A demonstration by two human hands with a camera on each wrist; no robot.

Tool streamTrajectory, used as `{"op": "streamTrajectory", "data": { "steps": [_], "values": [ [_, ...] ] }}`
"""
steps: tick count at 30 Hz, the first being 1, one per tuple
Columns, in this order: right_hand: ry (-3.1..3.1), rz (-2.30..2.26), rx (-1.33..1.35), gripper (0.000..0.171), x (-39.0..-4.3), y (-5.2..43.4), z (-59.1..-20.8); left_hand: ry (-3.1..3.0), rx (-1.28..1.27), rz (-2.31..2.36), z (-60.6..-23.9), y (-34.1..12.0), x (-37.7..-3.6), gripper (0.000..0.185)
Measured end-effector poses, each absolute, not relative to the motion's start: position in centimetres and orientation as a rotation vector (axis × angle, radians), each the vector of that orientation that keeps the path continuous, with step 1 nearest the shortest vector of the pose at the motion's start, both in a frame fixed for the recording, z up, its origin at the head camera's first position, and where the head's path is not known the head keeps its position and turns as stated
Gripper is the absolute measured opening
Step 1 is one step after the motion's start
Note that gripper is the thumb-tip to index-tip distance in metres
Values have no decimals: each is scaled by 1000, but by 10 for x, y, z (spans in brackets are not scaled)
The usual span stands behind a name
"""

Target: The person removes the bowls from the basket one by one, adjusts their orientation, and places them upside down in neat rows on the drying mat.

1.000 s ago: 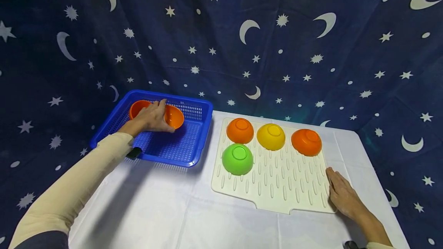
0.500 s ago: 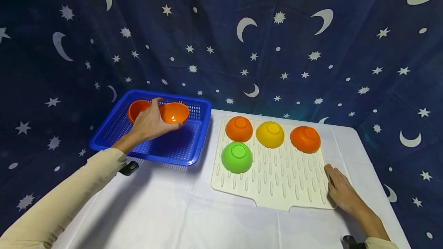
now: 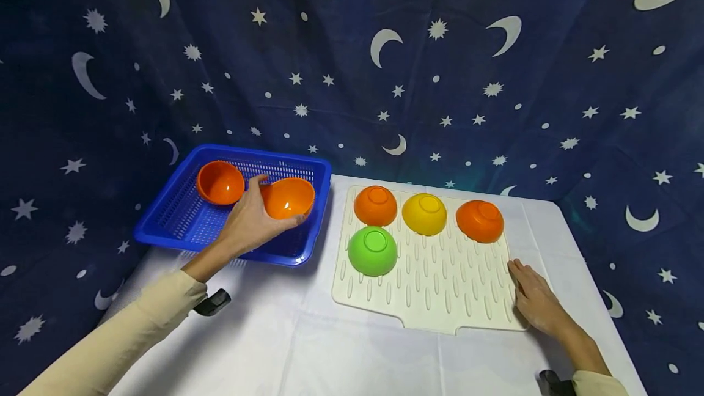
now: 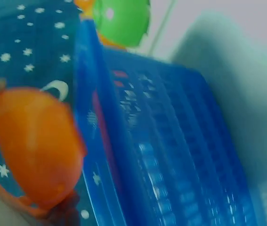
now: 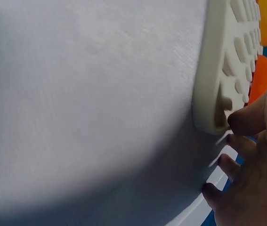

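My left hand (image 3: 249,220) grips an orange bowl (image 3: 289,198) between thumb and fingers, held above the right part of the blue basket (image 3: 220,150). The left wrist view shows this orange bowl (image 4: 39,143) blurred, beside the basket rim. A second orange bowl (image 3: 221,183) stays inside the basket at its left, mouth showing. At the table's right side, my right hand (image 3: 540,303) rests against the right edge of the cream drying mat (image 3: 434,301). In the right wrist view its thumb touches the mat's corner, and its other fingers lie on the table.
Upside down on the mat are an orange bowl (image 3: 376,205), a yellow bowl (image 3: 424,214), another orange bowl (image 3: 480,221) and a green bowl (image 3: 372,251). A white cloth (image 3: 341,353) covers the table. Behind hangs a dark blue curtain (image 3: 352,35) with moons and stars.
My left hand has lifted the orange bowl and carried it rightward across the basket, uncovering the other orange bowl. My right hand keeps its place at the mat's edge.
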State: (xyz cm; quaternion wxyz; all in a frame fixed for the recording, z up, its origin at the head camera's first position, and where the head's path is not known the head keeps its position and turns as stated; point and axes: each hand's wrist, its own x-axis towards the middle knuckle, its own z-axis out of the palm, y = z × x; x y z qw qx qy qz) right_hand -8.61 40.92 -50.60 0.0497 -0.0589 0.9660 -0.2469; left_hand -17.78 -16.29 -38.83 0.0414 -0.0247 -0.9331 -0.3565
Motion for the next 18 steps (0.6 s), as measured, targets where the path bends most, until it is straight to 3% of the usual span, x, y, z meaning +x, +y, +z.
{"op": "streamTrajectory", "data": {
  "steps": [18],
  "values": [
    [3211, -599, -203, 49, -79, 385, -503, -2746, -366, -976, -388, -116, -146, 118]
  ]
}}
